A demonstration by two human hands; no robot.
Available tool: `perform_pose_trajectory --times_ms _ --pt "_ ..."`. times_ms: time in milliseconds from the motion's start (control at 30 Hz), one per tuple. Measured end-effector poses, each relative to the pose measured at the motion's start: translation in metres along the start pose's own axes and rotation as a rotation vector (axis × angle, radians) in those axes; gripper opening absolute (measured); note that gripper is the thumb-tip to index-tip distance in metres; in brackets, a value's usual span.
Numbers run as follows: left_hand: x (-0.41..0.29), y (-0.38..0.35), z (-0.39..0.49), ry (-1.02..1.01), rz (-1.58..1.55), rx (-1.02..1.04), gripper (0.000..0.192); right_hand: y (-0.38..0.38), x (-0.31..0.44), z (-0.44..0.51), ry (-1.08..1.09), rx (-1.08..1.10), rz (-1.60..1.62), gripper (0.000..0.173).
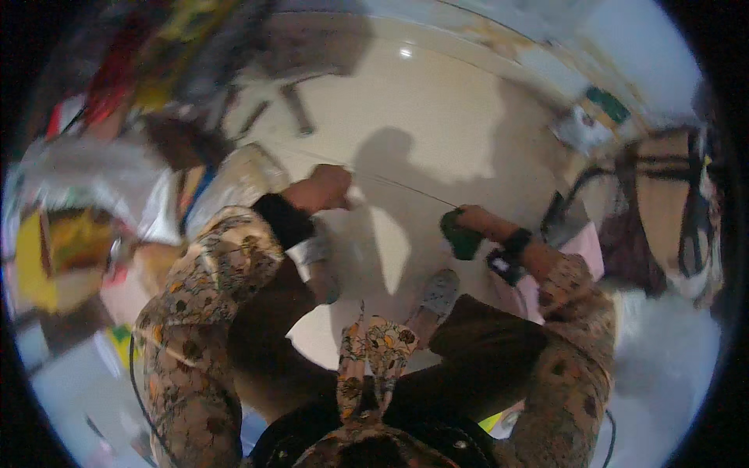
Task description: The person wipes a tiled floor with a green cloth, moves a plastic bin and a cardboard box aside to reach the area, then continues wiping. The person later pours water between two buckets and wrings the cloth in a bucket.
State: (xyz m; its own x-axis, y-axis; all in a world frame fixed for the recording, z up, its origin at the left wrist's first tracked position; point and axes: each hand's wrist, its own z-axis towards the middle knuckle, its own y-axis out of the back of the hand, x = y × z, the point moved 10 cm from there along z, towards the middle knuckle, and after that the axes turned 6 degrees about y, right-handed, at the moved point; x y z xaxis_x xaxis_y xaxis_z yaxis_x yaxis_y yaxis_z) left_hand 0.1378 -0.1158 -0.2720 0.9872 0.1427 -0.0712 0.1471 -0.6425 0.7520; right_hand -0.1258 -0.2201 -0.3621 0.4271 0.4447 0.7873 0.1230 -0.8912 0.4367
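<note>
My left hand (322, 187) is curled in a fist in front of my left knee, closed on a thin dark thread (404, 186). The thread stretches to my right hand (480, 221) on the other side. A dark green bundle (462, 238), perhaps a spool or ball of thread, is gripped in my right hand. Blur hides its exact form. Both hands are apart above the pale floor, with my feet and patterned shoes (440, 292) below them.
To the left lie plastic bags (234, 181) and a yellow package (44, 263). A dark bag with straps (649, 205) stands at the right near pink material (585, 251). Dark legs of furniture (297, 110) rest on the tiled floor (445, 93) ahead.
</note>
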Motion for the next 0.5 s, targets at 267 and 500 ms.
perform_pose_trajectory --times_ms 267,500 --pt "-0.158 -0.014 -0.256 -0.349 -0.27 -0.111 0.044 0.06 0.224 -0.068 0.305 -0.291 0.548 0.033" --pt "-0.163 -0.09 -0.253 -0.442 -0.181 -0.041 0.047 0.031 0.255 -0.068 0.265 -0.443 1.111 0.044"
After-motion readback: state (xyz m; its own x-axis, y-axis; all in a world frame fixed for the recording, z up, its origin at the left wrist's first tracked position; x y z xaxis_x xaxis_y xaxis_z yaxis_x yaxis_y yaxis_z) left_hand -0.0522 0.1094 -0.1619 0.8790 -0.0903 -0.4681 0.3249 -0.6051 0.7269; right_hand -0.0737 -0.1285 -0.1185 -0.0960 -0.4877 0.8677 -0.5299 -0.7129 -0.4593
